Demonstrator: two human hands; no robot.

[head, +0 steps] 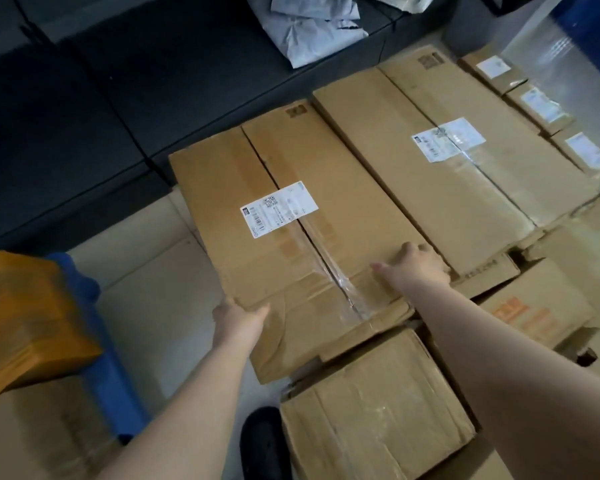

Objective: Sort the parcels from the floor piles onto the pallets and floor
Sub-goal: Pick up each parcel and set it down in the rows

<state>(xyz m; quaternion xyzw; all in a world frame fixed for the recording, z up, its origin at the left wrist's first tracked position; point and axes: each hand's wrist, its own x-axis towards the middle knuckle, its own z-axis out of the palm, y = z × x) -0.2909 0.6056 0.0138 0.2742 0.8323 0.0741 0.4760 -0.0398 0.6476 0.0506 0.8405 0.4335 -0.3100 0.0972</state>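
The left hand (238, 318) curled its fingers under the near left corner of the long labelled carton (291, 237); the right hand (418, 266) lay flat with fingers spread on its top, beside a second long carton (447, 161).

No text could be read. The white shipping label (279, 209) on the long brown cardboard box (291, 216) carried a blurred barcode and QR code. Orange print (510, 311) on a smaller cardboard box (534, 313) was illegible.
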